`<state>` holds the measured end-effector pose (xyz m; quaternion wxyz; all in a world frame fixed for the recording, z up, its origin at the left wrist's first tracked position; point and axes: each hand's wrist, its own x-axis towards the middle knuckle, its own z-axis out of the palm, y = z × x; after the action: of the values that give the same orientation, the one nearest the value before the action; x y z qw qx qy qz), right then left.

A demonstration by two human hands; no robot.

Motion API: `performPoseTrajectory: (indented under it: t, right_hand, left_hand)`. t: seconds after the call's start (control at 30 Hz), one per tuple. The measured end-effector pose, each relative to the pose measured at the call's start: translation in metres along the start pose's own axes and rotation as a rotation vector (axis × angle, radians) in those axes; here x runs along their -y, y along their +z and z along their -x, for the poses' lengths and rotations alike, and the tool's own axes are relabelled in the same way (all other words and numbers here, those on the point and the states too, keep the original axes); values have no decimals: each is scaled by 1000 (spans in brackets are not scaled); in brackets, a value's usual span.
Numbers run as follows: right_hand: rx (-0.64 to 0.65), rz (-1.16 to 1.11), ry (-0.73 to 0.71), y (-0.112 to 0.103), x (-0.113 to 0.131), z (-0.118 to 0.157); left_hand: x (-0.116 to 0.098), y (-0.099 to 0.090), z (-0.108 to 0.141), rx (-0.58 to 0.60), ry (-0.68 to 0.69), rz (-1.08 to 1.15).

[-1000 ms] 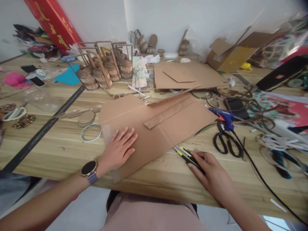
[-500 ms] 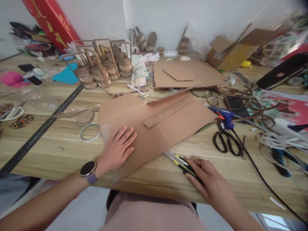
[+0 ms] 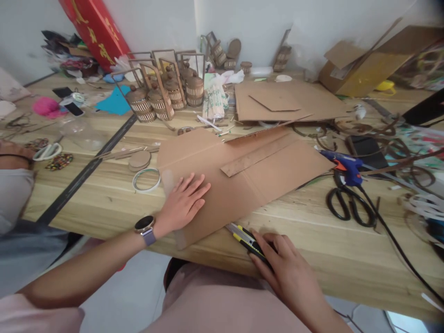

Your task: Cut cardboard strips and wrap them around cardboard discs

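A creased cardboard sheet (image 3: pixel 222 203) lies across the front of the wooden table. My left hand (image 3: pixel 183 201) rests flat on its left part, fingers spread. In my right hand (image 3: pixel 284 261) is a yellow and black utility knife (image 3: pixel 248 240), its blade out and pointing at the sheet's near edge. I cannot tell whether the blade tip touches the cardboard or lies under it. A flat brown strip (image 3: pixel 256 156) lies diagonally on the sheet. Left of the sheet are a roll of tape (image 3: pixel 146 180) and a round brown disc (image 3: pixel 139 160).
To the right lie a blue glue gun (image 3: pixel 347 167) with a black cord and black-handled scissors (image 3: pixel 350 207). Small woven baskets with handles (image 3: pixel 163 99) stand at the back left. More cardboard (image 3: pixel 277 97) and an open box (image 3: pixel 364 64) are behind. Another person's arm (image 3: pixel 15 155) shows at far left.
The view has shifted, so the table's things appear farther right, and another person's arm has come into view at left. My right hand and the knife have moved left along the sheet's near edge.
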<state>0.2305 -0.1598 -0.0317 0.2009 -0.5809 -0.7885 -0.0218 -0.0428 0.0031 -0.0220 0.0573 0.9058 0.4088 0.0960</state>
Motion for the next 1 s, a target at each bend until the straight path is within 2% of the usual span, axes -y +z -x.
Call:
performPoseTrajectory:
  t: [0.23,0.37,0.47,0.6,0.67,0.87,1.0]
  right_hand:
    - [-15,-13,-5,6,7,8]
    - [29,-8,-152,13,13,0]
    - [27,3,-196,17,16,-5]
    - [42,-17,-209,20,18,-8]
    - [51,-7,-215,21,18,-7]
    - [38,46,-295,22,22,-5]
    - [47,60,-329,24,29,-13]
  left_hand:
    - [-6,-2,-2,24,-83,-25]
    - [-7,-3,-3,8,-77,-42]
    - [1,-10,-9,16,-40,-64]
    - [23,-21,-19,92,130,-64]
    - [31,-20,-21,96,172,-69]
    - [36,-8,-17,29,137,-58]
    - [35,-8,-16,23,132,-40]
